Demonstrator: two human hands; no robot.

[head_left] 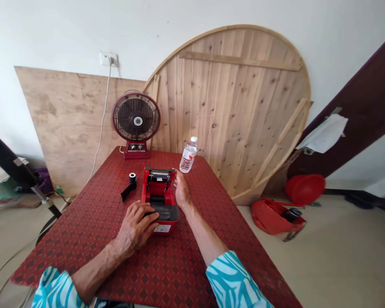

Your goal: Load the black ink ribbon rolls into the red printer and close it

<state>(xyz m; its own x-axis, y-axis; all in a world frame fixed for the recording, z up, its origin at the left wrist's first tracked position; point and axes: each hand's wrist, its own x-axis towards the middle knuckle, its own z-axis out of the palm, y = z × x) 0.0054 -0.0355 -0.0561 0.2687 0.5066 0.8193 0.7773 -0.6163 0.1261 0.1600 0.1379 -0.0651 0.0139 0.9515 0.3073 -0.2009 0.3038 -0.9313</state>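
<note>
A red and black printer-like machine point(160, 201) stands on the table with its inside exposed: a black roller, a metal bar and a dark sheet over its front. My left hand point(136, 224) lies on the left front of this machine, fingers stretched over the dark sheet. At the machine's right rear edge is my right hand point(181, 190), its fingers closed on the side of the raised red part; the fingertips are partly hidden. Left of the machine stands a small black ribbon roll point(132, 177) with a loose tail lying on the cloth.
A clear water bottle point(188, 155) stands behind my right hand. The dark red fan point(136, 122) sits at the table's point(192, 265) far left end, its cord running to a wall socket point(109, 59). On the floor at right are a red bag point(266, 216) and a red basin point(305, 189).
</note>
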